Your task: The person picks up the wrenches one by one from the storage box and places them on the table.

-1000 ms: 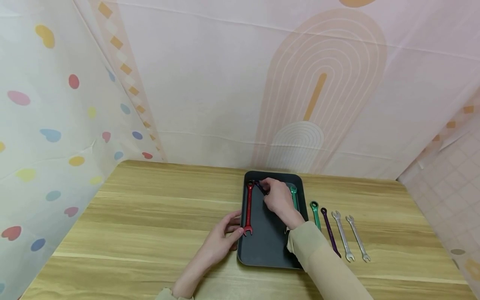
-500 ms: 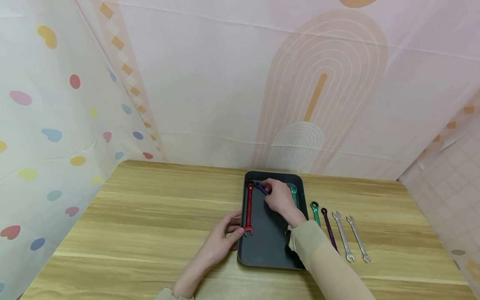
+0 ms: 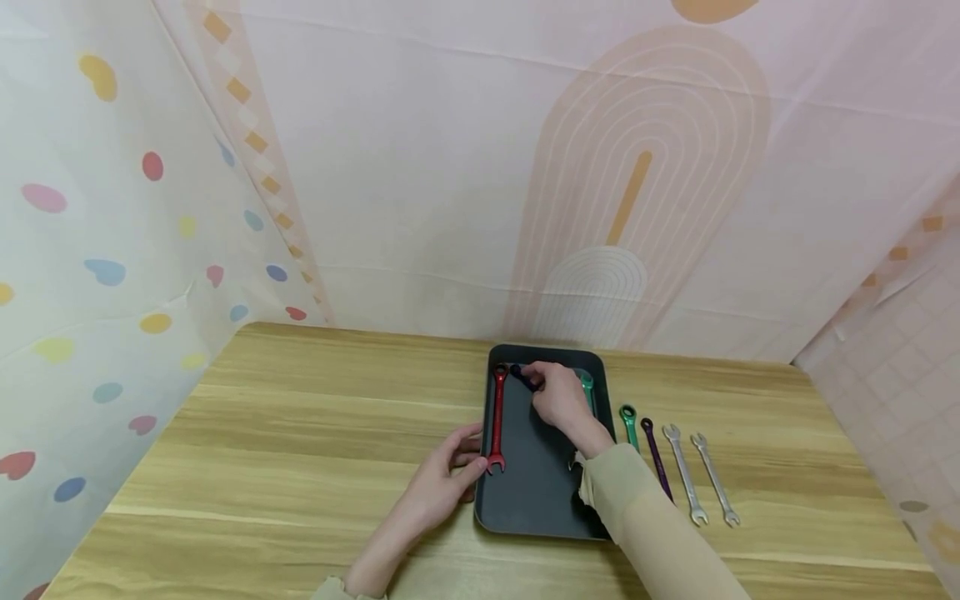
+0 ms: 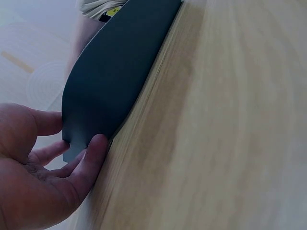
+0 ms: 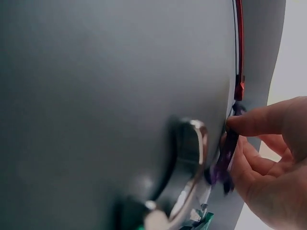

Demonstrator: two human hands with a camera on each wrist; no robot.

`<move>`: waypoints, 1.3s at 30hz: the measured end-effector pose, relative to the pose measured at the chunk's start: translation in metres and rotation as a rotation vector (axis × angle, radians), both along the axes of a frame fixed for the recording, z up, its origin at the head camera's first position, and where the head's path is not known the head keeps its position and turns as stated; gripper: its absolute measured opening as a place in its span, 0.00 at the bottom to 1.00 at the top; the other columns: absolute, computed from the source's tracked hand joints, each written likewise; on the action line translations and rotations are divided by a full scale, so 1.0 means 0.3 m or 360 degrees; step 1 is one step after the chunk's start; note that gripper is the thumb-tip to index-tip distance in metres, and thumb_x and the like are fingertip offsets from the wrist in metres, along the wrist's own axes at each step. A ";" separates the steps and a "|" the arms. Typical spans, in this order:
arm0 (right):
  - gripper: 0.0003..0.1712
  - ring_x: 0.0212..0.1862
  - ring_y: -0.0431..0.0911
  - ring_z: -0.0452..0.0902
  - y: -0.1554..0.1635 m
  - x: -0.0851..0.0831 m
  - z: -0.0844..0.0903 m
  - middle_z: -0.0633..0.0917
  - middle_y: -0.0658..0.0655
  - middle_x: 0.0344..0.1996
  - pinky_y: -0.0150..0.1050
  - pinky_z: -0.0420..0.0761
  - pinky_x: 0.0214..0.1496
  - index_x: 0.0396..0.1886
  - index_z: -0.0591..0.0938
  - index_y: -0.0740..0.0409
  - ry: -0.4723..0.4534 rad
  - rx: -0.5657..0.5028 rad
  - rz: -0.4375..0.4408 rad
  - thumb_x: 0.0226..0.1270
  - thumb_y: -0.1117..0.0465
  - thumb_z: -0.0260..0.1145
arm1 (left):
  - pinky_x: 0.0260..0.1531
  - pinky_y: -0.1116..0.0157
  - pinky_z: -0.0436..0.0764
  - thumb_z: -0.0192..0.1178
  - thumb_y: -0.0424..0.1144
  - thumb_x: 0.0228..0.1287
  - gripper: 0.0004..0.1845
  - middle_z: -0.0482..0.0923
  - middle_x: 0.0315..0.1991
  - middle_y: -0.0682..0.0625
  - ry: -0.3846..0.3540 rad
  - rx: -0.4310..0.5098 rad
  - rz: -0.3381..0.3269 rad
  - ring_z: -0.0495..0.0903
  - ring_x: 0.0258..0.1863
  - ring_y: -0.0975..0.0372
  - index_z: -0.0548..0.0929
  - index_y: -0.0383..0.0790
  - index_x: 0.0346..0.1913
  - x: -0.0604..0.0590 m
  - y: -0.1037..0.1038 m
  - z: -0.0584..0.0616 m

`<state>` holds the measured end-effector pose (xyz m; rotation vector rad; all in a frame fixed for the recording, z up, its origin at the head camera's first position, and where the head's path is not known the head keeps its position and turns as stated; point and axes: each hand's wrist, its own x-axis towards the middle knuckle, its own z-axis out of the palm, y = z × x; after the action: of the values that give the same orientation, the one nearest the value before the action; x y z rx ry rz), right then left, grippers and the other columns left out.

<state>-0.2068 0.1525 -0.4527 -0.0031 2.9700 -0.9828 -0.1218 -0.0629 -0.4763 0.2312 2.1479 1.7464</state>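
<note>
My left hand (image 3: 442,479) holds the left side of a dark grey tray (image 3: 525,500), thumb at the rim and fingers along the outer wall, as the left wrist view also shows. Over the tray's far end, my right hand (image 3: 562,396) pinches a purple wrench (image 5: 229,148) between thumb and fingers; only its ring end (image 3: 517,371) shows in the head view. A red wrench (image 3: 498,417) lies lengthwise along the tray's left wall, its far end near the purple one. Partly hidden by the right arm is a green wrench (image 3: 588,387) at the tray's right side.
A blurred silver wrench (image 5: 192,167) lies in the tray under the right hand. On the wooden table (image 3: 337,417), right of the tray, stand in a row a green wrench (image 3: 630,421), a purple wrench (image 3: 657,458) and two silver wrenches (image 3: 685,475). A patterned cloth (image 3: 412,208) hangs behind.
My right hand has shifted very slightly to the right, with the purple wrench still pinched in it. The left hand and tray have stayed in place.
</note>
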 end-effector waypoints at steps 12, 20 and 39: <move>0.23 0.42 0.51 0.82 0.017 0.000 0.011 0.89 0.62 0.42 0.42 0.82 0.45 0.53 0.87 0.64 0.0053 -0.0169 0.0014 0.60 0.78 0.61 | 0.37 0.60 0.86 0.59 0.34 0.78 0.28 0.78 0.66 0.33 -0.0016 0.0015 0.0002 0.81 0.62 0.47 0.69 0.36 0.76 0.000 0.001 -0.006; 0.20 0.48 0.54 0.86 0.024 0.013 0.055 0.89 0.65 0.48 0.48 0.87 0.56 0.60 0.85 0.65 -0.0014 -0.0418 -0.0042 0.68 0.73 0.67 | 0.36 0.60 0.85 0.59 0.35 0.79 0.27 0.79 0.66 0.35 -0.0016 0.0018 0.0021 0.81 0.60 0.49 0.70 0.37 0.76 -0.001 0.000 -0.006; 0.23 0.45 0.40 0.78 0.143 0.132 0.180 0.85 0.71 0.55 0.25 0.79 0.45 0.64 0.82 0.69 0.0057 -0.0838 -0.0032 0.70 0.73 0.65 | 0.36 0.60 0.85 0.59 0.34 0.78 0.27 0.79 0.66 0.34 0.0003 0.0031 0.0026 0.82 0.61 0.48 0.70 0.36 0.76 -0.002 -0.003 -0.008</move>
<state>-0.1671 0.1956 -0.3986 0.0038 2.6459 -1.7443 -0.1225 -0.0637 -0.4788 0.2213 2.1408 1.7771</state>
